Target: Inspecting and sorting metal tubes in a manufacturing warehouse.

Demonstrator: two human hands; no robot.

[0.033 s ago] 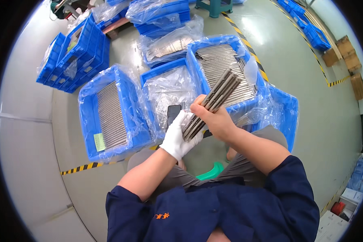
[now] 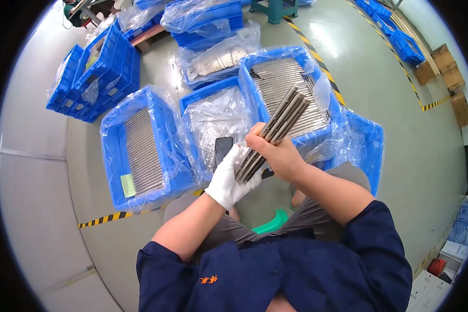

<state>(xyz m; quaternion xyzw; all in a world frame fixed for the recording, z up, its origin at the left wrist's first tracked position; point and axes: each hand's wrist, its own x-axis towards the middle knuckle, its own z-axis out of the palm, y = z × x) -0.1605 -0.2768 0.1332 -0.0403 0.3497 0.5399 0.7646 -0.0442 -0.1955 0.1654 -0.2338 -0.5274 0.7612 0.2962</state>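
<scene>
At the centre of the head view, both hands close on one bundle of grey metal bars (image 2: 273, 134) that slants from about 7 o'clock up to 1 o'clock. Left hand (image 2: 227, 179) — in a white glove — wraps around the lower end of the bundle, fingers curled shut on it. Right hand (image 2: 275, 152) is bare and grips the bars a little higher, thumb and fingers pressed round them, so the two hands sit just beside each other on the same stack. Upper ends of the bars fan out slightly over the floor crates.

Beyond the hands, at 12 o'clock, a blue plastic crate (image 2: 291, 78) lined with clear film holds rows of similar grey bars. At 10 o'clock a second lined blue crate (image 2: 140, 148) holds another flat row of bars, with a pale label at its near end. Between these two stands a third blue crate (image 2: 213, 119) full of crumpled clear film, and a dark phone (image 2: 222, 150) rests at its near edge, close to the gloved hand. At 3 o'clock an empty-looking blue crate (image 2: 366, 148) touches the person's knee. Yellow-and-black floor tape (image 2: 109, 217) runs at 8 o'clock — under the crates.
</scene>
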